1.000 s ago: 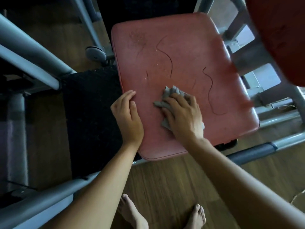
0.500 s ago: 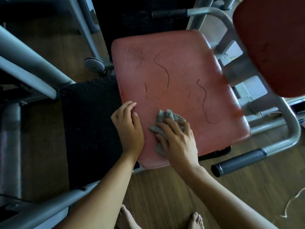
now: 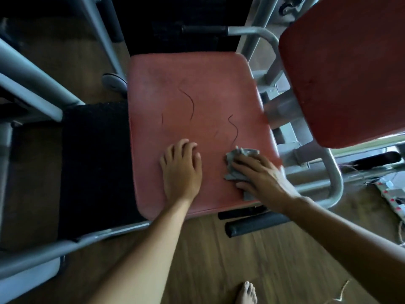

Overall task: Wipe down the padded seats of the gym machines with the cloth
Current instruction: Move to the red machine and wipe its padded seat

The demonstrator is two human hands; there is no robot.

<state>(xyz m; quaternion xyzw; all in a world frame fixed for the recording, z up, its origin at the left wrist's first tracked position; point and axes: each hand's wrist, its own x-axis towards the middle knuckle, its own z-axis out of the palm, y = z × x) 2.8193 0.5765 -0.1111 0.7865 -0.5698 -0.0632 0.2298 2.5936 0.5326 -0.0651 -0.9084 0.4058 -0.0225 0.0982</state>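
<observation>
Seat (image 3: pixel 186 95): one red padded cushion, centre of frame, with about four dark curved marks across its middle.
Cloth (image 3: pixel 237 159): one, grey, bunched, lying on the seat's lower right corner.
Right hand (image 3: pixel 260 178): fingers (image 3: pixel 245 166) laid nearly straight over the cloth, pressing it down, not clenching it.
Left hand (image 3: pixel 180 170): rests on the seat at lower centre, fingers loosely bent, holding nothing.
Second red pad (image 3: pixel 341 73): one, upper right, not yet touched.
Bare foot (image 3: pixel 246 292): one in view, bottom edge.

Handling note, as I judge it: keep the palm flat and the pressure even. Sweep in overlapping passes up toward the top edge, and run the cloth along the marks. Move the bracing hand so the patch beneath it gets wiped, and turn the cloth to a fresh face.
</observation>
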